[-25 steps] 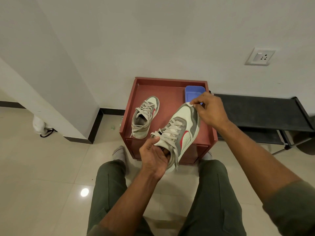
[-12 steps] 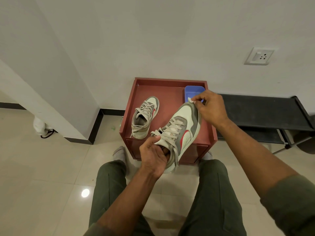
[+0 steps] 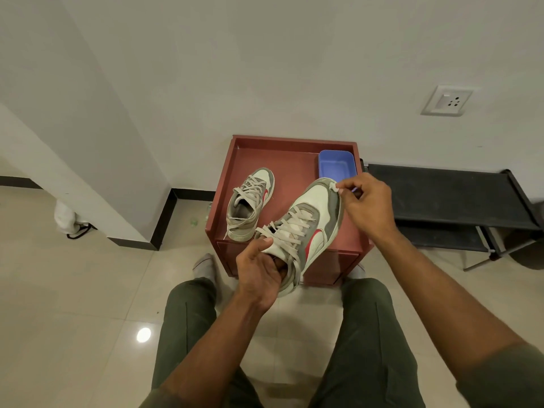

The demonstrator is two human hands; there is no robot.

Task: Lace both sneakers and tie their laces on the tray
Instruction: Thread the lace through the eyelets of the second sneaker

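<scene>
A white-and-grey sneaker with a red stripe (image 3: 312, 219) is held tilted above the front of the red tray (image 3: 294, 160). Its laces are threaded and the ends hang loose. My left hand (image 3: 259, 272) grips it at the heel opening, thumb on the tongue. My right hand (image 3: 368, 201) pinches a small white wad (image 3: 334, 187) against the toe's right edge; a thin bluish stick shows between the fingers. The second sneaker (image 3: 250, 207) rests on the tray at the left, laced, its lace ends untied.
A blue plastic box (image 3: 337, 164) sits in the tray's back right corner. A black low rack (image 3: 441, 195) stands to the right against the wall, under a wall socket (image 3: 447, 100). My knees flank the red stand on the tiled floor.
My right hand with the white wad has slid slightly from the toe tip to the toe's right edge. My left hand and the sneaker have barely moved.
</scene>
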